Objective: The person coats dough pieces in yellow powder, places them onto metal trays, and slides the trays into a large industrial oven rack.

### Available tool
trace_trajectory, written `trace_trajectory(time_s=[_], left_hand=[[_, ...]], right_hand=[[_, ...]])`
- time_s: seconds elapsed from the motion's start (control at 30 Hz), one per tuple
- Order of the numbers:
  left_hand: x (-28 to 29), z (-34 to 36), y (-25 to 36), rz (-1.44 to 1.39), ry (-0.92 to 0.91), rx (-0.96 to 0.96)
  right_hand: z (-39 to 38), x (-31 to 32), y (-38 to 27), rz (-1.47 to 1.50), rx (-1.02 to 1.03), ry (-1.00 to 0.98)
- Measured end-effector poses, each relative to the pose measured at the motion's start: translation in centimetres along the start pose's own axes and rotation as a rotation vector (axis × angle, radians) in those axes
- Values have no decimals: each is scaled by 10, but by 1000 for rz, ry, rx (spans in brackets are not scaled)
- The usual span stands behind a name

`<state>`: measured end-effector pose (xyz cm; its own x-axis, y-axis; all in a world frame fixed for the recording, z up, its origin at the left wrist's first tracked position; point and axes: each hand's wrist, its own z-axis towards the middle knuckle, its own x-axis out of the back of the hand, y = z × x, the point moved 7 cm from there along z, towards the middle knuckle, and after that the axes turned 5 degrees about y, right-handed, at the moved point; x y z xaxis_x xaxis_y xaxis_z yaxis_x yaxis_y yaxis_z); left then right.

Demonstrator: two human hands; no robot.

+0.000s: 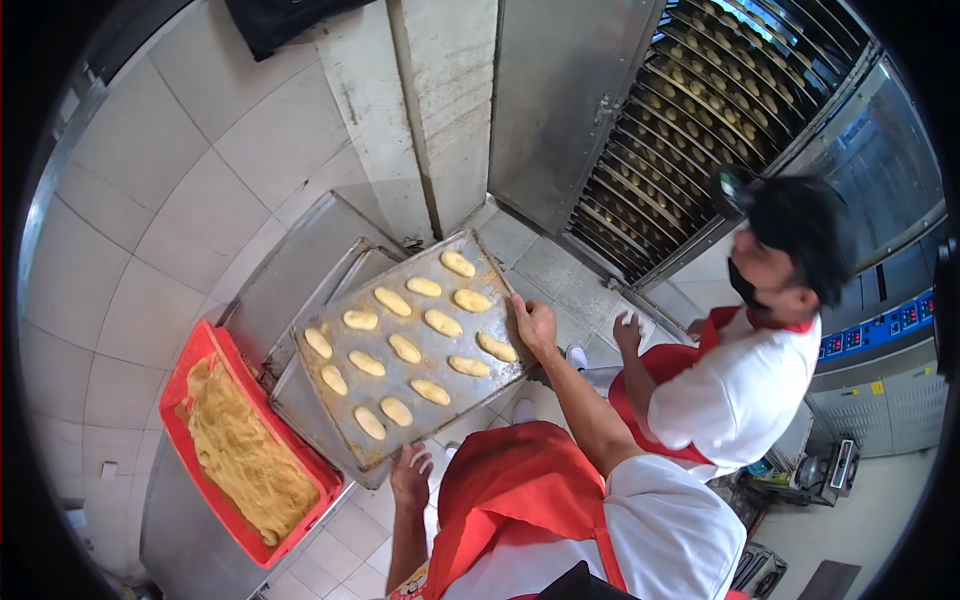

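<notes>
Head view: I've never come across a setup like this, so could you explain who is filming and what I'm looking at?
There is no machine arm here. A wide fisheye camera on a person's head looks down, which bends straight edges. The red apron at the bottom is the wearer's. Their right hand grips a metal tray carrying oval, pale yellow pieces. Their left hand is at its near edge; contact is unclear. To the left sits a red tub of yellowish mass. On the right stands a co-worker, near a tall rack of filled trays.
</notes>
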<state>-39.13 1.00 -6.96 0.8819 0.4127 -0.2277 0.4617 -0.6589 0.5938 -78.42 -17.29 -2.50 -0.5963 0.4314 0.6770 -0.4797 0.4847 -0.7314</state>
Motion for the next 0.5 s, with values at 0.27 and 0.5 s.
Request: trace_trajectory(time_s=[0.27, 0.5], left_hand=[[-184, 32, 15, -108, -339, -147], [-358, 82, -36, -174, -225, 20]], right_hand=[[91, 106, 89, 134, -168, 246], [154, 209, 197, 192, -363, 506]])
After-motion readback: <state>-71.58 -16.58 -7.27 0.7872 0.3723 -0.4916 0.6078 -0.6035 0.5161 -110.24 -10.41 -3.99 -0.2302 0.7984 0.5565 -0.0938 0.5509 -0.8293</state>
